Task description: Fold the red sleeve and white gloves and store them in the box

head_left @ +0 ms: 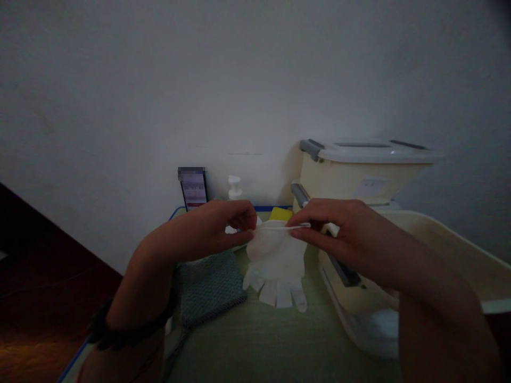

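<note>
A white glove (275,255) hangs fingers down between my hands, its cuff edge stretched level at the top. My left hand (223,223) pinches the left end of the cuff. The right end of the cuff is caught between the thumb and fingers of my right hand (331,223). Below and left of the glove lies a grey-green knitted piece (211,287) on the table (255,346), partly covered by my left forearm. Just behind the glove a yellow object (281,214) shows in part.
A phone (194,189) leans upright near the wall, with a white pump bottle (235,187) beside it. On the right stand a lidded cream storage box (355,175) and an open cream bin (439,234) with grey latches. A pale wall (239,80) rises behind the table.
</note>
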`<state>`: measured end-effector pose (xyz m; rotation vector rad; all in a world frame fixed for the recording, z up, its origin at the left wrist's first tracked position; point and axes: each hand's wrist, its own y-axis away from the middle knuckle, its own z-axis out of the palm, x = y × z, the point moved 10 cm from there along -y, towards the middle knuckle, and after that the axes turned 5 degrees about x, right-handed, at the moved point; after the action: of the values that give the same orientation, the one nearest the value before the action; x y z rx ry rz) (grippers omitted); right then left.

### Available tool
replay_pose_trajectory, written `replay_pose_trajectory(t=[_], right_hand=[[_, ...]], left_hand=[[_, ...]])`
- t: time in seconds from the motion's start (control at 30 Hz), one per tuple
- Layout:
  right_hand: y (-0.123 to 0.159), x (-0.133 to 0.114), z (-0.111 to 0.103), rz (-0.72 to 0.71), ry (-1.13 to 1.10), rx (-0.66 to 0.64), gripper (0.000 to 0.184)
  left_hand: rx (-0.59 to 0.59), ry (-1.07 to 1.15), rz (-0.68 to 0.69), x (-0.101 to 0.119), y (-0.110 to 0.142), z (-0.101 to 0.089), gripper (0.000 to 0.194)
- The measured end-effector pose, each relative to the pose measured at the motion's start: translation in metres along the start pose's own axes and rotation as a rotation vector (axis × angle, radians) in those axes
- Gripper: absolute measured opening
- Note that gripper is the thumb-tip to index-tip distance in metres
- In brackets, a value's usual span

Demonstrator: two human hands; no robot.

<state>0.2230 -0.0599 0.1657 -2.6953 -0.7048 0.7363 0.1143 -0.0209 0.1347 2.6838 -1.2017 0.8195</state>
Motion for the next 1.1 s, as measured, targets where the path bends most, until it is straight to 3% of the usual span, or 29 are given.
replay_pose_trajectory(t=[0.7, 0.9, 1.1], right_hand=[[0.004, 0.015, -0.005, 0.116, 0.036, -0.009, 0.014], [0.005, 0.011, 0.007, 0.086, 0.013, -0.116, 0.015], [0.005, 0.011, 0.006, 0.084, 0.032, -0.099, 0.015]], left_hand=[[-0.034, 0.026, -0.025, -0.009, 0.003, -0.001, 0.019], [-0.002, -0.036, -0.021, -0.010, 0.002, -0.005, 0.031], [0.064, -0.057, 0.043, 0.001, 0.001, -0.011, 0.031]])
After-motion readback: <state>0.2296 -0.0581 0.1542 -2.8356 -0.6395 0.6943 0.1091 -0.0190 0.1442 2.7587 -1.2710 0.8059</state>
